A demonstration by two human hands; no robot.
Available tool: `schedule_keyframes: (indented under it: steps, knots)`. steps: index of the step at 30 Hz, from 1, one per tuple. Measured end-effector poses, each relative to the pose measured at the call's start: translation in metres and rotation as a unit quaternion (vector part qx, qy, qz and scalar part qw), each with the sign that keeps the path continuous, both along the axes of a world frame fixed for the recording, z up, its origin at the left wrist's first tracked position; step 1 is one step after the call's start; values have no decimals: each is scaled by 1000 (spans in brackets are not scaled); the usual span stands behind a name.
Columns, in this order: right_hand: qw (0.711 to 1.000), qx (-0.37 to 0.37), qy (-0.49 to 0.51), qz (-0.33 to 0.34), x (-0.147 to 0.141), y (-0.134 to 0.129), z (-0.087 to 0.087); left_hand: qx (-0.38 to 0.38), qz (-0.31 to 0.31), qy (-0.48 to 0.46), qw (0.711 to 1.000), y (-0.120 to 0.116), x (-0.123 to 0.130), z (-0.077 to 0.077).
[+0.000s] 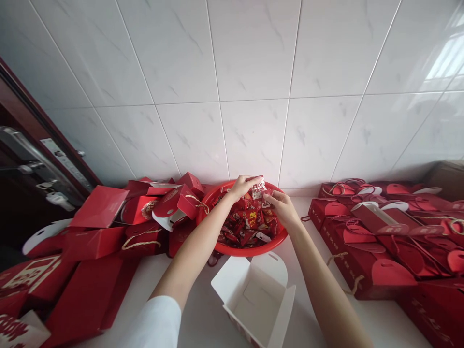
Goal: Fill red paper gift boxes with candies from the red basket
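Note:
Both hands are over a round red basin [246,252] full of small wrapped packets [253,217]. Between the thumb and fingers of my left hand [239,187] is a red and white packet [258,184]. My right hand [284,208] pinches a red packet [268,193] beside it, at the basin's right side. Nearer to me, below the basin, stands an open box [258,295] with a white inside and raised flaps; nothing shows in it.
Red boxes [97,241] lie piled on the left. Rows of closed red boxes [366,256] with cord handles stand on the right. Behind the white table [195,295] is a tiled wall [253,140]. A door with a metal handle [32,150] is at the far left.

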State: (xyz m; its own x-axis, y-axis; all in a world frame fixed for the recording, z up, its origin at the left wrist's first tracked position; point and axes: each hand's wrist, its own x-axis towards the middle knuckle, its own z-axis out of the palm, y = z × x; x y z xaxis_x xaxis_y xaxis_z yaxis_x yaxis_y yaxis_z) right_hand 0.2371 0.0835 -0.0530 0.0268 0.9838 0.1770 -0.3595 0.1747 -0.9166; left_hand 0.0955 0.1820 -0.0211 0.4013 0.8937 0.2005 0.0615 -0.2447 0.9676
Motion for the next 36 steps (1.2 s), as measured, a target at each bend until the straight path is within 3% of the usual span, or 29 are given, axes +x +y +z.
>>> schedule_keyframes:
  steps: [4,6,10,14,17,20,22,24,28,36]
  knots:
    - [999,24,-26,-16,-3,-3,1,-135,28,19,990,5,-2,1]
    - [998,27,-43,-24,-3,-4,2,-153,33,17,987,6,-2,1]
    - [995,31,-58,-79,-2,0,-1,-87,48,33,994,11,-9,3]
    - [981,-14,-105,-160,0,8,-9,40,97,217,970,19,-31,1]
    - [971,-25,-130,-198,0,11,-12,49,35,353,934,21,-43,-2]
    - [975,-6,-92,-200,1,11,-11,31,-40,407,912,21,-44,-3]
    - [976,-3,-63,-208,1,10,-9,26,-54,392,918,20,-42,-2]
    - [977,-12,-33,-210,1,10,-7,19,-55,331,942,19,-40,1]
    - [988,-31,28,-150,-2,8,-1,4,-81,199,977,17,-39,6]
    - [994,-54,70,-68,1,7,1,12,-111,106,988,7,-23,4]
